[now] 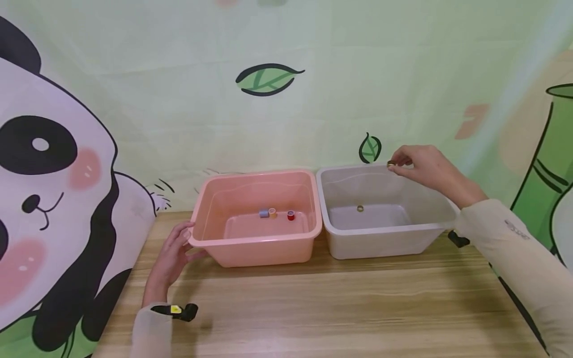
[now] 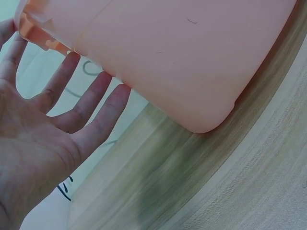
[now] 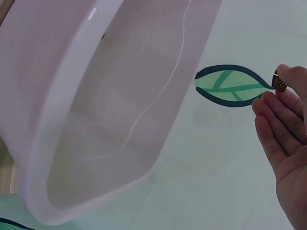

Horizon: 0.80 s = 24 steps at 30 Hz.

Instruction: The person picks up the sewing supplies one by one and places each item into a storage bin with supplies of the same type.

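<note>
My right hand [image 1: 427,166] pinches a small brown, light-dotted tape roll [image 3: 280,85] between thumb and fingertips, above the back rim of the grey basin [image 1: 385,230]. Inside that basin lies one small gold-brown roll [image 1: 360,209]. At the left end of the pink basin [image 1: 264,253], my left hand [image 1: 172,251] touches the rim and outer wall. In the left wrist view its fingers [image 2: 91,103] reach out nearly straight, tips against the pink plastic. On the pink floor lie a blue roll [image 1: 263,213], an orange-yellow roll [image 1: 272,213] and a red roll [image 1: 291,215].
Both basins stand side by side, rims nearly touching, on a wood-grain table [image 1: 313,308]. Close behind them hangs a pale green cloth [image 1: 331,94] printed with leaves and a panda. A dark wrist camera [image 1: 190,312] sticks out from the left sleeve.
</note>
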Available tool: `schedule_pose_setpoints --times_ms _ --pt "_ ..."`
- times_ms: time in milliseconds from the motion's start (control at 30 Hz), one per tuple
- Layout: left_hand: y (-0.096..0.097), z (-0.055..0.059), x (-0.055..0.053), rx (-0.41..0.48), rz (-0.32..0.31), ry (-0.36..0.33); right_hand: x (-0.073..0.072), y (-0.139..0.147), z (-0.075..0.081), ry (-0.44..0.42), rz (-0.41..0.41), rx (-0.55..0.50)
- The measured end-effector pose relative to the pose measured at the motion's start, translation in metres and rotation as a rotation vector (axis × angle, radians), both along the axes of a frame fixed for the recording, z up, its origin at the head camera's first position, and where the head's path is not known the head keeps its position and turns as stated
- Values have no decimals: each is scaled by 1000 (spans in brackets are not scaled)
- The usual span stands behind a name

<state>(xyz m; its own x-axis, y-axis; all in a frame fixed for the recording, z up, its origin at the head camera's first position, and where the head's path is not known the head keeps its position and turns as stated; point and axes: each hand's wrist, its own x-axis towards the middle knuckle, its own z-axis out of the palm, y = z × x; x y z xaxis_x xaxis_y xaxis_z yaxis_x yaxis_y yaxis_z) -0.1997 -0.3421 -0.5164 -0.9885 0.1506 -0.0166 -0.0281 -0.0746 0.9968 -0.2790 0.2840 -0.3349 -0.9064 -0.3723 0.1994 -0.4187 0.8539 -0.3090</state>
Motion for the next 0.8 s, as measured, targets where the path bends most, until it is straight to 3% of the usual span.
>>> schedule_pose_setpoints --times_ms 533,800 --pt "1 -1 0 23 3 -5 -12 0 -1 -39 13 11" --pt "1 -1 0 20 -3 16 -26 -2 -7 -76 30 15"
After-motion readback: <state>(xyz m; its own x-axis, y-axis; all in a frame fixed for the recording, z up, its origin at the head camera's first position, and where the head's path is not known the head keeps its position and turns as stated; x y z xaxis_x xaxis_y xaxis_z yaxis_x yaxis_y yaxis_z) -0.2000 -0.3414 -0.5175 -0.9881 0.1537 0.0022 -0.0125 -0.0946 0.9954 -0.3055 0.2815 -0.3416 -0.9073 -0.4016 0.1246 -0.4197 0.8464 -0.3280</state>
